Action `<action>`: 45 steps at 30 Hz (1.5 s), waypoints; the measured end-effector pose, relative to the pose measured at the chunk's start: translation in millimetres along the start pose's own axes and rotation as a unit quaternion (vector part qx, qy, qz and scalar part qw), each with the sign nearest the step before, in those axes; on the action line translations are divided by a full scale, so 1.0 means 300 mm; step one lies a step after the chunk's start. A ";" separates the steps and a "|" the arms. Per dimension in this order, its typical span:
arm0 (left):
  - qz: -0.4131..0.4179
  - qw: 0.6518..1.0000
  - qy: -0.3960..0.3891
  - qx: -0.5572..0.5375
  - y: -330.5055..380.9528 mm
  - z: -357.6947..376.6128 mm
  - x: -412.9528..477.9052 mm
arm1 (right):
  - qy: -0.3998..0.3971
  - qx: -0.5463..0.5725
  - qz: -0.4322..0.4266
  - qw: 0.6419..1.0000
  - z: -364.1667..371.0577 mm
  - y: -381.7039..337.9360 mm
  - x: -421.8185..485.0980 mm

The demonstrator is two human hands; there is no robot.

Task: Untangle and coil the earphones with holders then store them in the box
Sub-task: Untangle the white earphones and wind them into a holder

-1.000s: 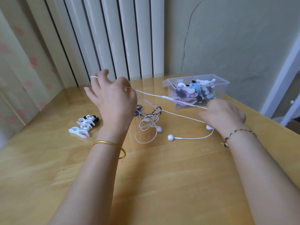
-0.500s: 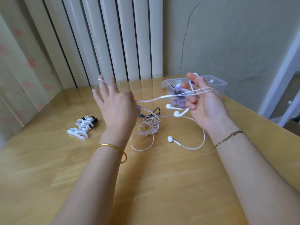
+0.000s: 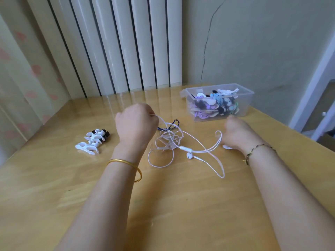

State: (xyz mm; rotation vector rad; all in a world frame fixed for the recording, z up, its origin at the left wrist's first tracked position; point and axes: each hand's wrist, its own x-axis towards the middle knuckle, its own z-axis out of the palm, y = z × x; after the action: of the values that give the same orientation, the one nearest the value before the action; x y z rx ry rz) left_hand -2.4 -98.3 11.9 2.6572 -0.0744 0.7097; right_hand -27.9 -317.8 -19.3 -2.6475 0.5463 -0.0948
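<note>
- Tabletop [image 3: 163,205]: wooden, glossy.
- Box [image 3: 247,105]: clear plastic, lid off, near the far right corner, holding coiled sets.
- Left hand [image 3: 136,124]: mid-tabletop, fingers curled into a fist, pinching the white cable.
- Right hand [image 3: 237,134]: blurred, near the box, fingers bent down over one earbud; grip cannot be told.
- Earphones [image 3: 168,142]: white, tangled in loose loops between the hands, over a dark cable [image 3: 170,124].
- Holders [image 3: 92,140]: white and black, clustered toward the left edge.
</note>
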 end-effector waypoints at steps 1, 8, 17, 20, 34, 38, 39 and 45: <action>0.001 1.000 -0.011 -0.001 0.009 -0.003 -0.004 | -0.011 -0.018 -0.011 1.000 -0.014 -0.006 -0.009; 0.023 0.998 -0.054 0.011 0.056 -0.020 -0.018 | 0.057 0.269 -0.248 0.929 -0.093 -0.169 -0.154; 0.085 0.991 -0.067 -0.082 0.070 -0.023 -0.012 | 0.052 0.254 -0.289 0.922 -0.009 -0.226 -0.146; 0.115 0.978 -0.055 -0.164 0.069 -0.015 -0.007 | 0.110 0.359 -0.253 0.891 -0.028 -0.220 -0.131; -0.027 0.813 -0.254 -0.524 0.119 0.036 -0.051 | 0.113 0.544 -0.272 0.786 -0.077 -0.196 -0.119; -0.076 0.731 -0.334 -0.591 0.093 0.053 -0.053 | 0.196 0.516 -0.188 0.812 -0.079 -0.159 -0.078; -0.081 0.732 -0.349 -0.579 0.077 0.056 -0.053 | 0.204 0.534 -0.155 0.806 -0.085 -0.148 -0.069; 0.010 0.916 -0.258 -0.308 0.003 0.100 -0.036 | 0.034 0.838 -0.046 0.543 -0.126 -0.113 -0.067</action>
State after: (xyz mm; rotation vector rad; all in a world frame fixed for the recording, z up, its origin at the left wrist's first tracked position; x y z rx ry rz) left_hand 2.0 -111.1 -17.1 2.1488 -0.3983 -0.0479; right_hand -39.9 -296.8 29.7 -0.7125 0.0862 -0.4670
